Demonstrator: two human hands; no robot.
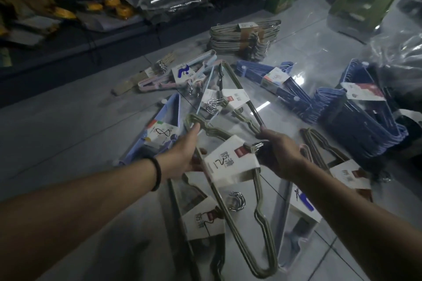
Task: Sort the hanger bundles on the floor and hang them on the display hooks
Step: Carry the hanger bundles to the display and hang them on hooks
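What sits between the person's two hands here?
Head view: the white label card of the olive hanger bundle fills the gap between left hand and right hand; its chrome hooks sit beside the right.

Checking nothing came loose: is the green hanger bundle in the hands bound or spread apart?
Bound. A white label wraps the green hanger bundle, wires stacked as one; left hand and right hand grip it.

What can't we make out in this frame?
Head view:
1. Display hooks: none in frame.
2. Shelf goods: dark, blurred, behind plastic wrap.
3. Label on beige stack: print too small to read.
4. Olive bundle at lower left: cut off by the bottom edge.
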